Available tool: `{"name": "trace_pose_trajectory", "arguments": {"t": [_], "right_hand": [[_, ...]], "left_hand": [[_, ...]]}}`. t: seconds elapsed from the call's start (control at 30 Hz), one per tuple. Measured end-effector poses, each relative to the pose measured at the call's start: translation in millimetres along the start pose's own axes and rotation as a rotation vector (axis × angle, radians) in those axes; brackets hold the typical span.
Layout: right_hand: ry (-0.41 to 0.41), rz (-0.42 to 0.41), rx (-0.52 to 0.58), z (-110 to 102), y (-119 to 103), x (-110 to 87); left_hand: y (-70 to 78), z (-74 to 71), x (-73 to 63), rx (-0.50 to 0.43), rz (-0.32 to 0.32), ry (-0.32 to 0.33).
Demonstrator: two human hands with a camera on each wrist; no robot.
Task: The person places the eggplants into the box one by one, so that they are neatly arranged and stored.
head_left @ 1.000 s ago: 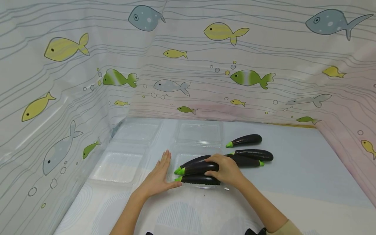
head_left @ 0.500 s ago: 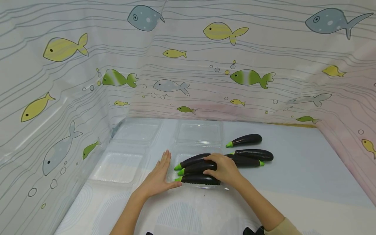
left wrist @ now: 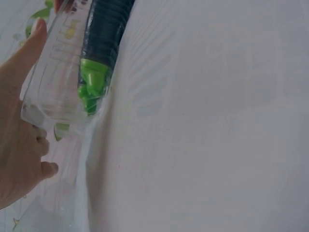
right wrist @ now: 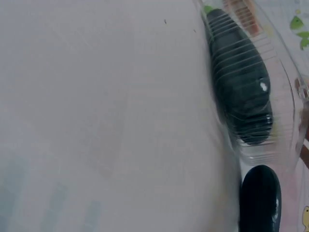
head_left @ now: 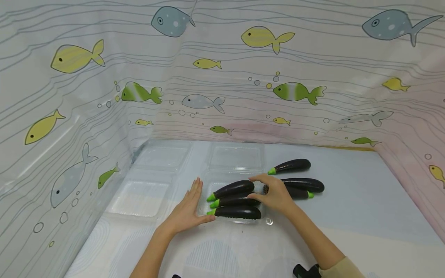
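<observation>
Three dark eggplants with green caps lie side by side in a clear plastic box: a back one [head_left: 232, 189], a middle one [head_left: 233, 202] and a front one [head_left: 238, 212]. My left hand [head_left: 185, 210] rests with straight fingers along the left side of the box [head_left: 218, 184]. In the left wrist view, the thumb lies by the box wall [left wrist: 53, 99], with the front eggplant showing through. My right hand [head_left: 274, 193] hovers at the box's right end, thumb and fingers apart around a gap, thumb beside the middle eggplant's blunt end.
Right of the box lie three more eggplants: a far one [head_left: 290, 166], a middle one [head_left: 306, 185] and a partly hidden near one [head_left: 299, 192]. The box's lid [head_left: 236, 156] lies opened behind it. Another opened clear box [head_left: 137, 197] stands at left. Fish-printed sheeting [head_left: 243, 108] walls the table.
My right hand has let go of the middle eggplant and drawn slightly right and back. The back and middle eggplants have settled slightly; the left hand has stayed still.
</observation>
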State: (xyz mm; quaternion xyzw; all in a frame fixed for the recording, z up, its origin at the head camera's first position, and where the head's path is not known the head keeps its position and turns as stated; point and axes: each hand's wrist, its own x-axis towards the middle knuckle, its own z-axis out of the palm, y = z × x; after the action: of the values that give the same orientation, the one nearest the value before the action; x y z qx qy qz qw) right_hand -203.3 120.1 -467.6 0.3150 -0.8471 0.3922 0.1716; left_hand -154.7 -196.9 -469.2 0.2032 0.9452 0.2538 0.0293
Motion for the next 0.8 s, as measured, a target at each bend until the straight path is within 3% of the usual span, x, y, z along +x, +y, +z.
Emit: {"name": "trace_pose_trajectory", "arguments": {"t": [0.2,0.43,0.8], "right_hand": [[0.047,0.033,0.053,-14,7,8.0],[0.121,-0.053,0.114,-22,22,17.7],[0.170,-0.036,0.031,-23,42,27.0]], "left_hand": [[-0.3,0.8,0.0,-0.002,-0.002,0.004],[0.7,0.1,-0.6,-0.009,-0.010,0.005],[1.9,-1.7,-0.8,-0.004,-0.015,-0.017]]}}
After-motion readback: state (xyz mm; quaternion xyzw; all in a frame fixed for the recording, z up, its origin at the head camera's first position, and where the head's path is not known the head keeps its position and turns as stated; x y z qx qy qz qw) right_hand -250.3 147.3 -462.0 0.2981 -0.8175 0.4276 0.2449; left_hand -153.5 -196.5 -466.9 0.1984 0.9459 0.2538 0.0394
